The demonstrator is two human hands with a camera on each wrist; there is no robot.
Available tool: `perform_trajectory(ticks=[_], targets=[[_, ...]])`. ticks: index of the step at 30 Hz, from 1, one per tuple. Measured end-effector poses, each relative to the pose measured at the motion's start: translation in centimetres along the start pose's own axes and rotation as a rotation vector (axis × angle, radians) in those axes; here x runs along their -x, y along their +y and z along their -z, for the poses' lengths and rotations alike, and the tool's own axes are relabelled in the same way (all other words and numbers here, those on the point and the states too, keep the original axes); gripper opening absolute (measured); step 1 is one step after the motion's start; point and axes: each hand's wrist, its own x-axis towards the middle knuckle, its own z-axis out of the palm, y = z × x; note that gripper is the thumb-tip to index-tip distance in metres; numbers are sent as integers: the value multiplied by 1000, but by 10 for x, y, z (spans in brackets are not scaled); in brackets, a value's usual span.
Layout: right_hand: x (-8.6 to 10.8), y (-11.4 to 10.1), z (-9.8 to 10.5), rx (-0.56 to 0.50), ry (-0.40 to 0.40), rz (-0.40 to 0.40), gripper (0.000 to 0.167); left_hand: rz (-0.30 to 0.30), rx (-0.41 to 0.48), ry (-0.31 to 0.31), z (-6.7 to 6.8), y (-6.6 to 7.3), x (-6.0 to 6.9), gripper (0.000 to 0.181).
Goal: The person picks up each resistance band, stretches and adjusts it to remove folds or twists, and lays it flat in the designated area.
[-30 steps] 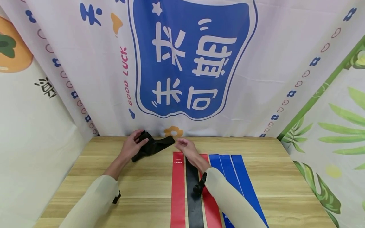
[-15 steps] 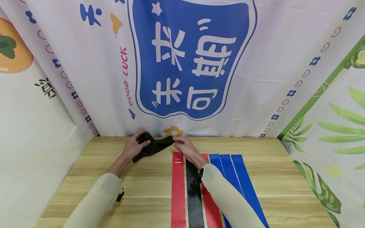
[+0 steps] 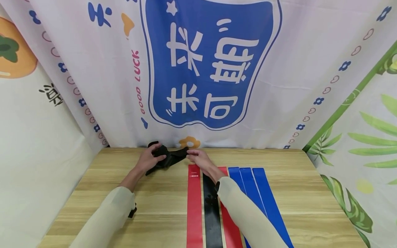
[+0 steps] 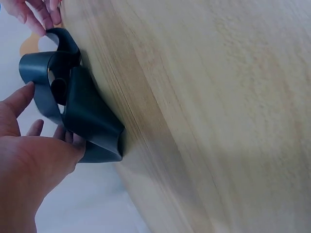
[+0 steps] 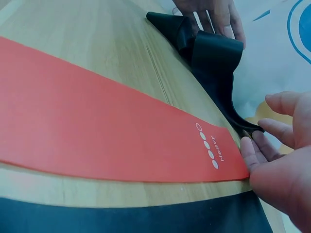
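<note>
A black resistance band [image 3: 172,157] lies twisted in loops at the back edge of the table. In the head view my left hand [image 3: 149,159] grips its left part; the left wrist view shows the thumb on one loop and the fingers beneath. At the band's right end my right hand [image 3: 200,160] pinches the tip with its fingertips, as the right wrist view [image 5: 286,141] also shows. A red resistance band [image 3: 194,203] marked "Heavy" lies flat just in front of that hand, its far end close to the fingers in the right wrist view.
Right of the red band lie a flat black band [image 3: 212,213], a second red band [image 3: 231,225] and several blue bands [image 3: 268,199], partly under my right forearm. A printed curtain [image 3: 279,113] hangs behind the wooden table [image 3: 155,213].
My right hand has moved slightly left and its fingertips have met the twisted black band's right end. My left hand has shifted a little to the right with its part of the band.
</note>
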Motion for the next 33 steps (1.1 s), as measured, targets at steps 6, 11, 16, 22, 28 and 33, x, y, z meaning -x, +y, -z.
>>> perform_trajectory(ticks=[6, 11, 16, 22, 28, 33], targets=[[-2, -1, -2, 6, 0, -10, 45, 1, -10, 23, -1, -1, -1, 67], [-6, 2, -4, 5, 3, -21, 47, -15, -22, 23, -1, -1, 1, 66], [-7, 2, -6, -11, 39, -30, 48, -43, -25, 22, 1, -3, 5, 60], [-5, 2, -10, -120, 169, -5, 40, -40, -26, 7, 6, -4, 12, 45], [-2, -1, -12, -281, 292, 48, 27, -40, -5, -4, 8, -2, 17, 36], [0, -4, -11, -337, 367, 63, 20, -55, 3, -18, 10, 1, 21, 35]])
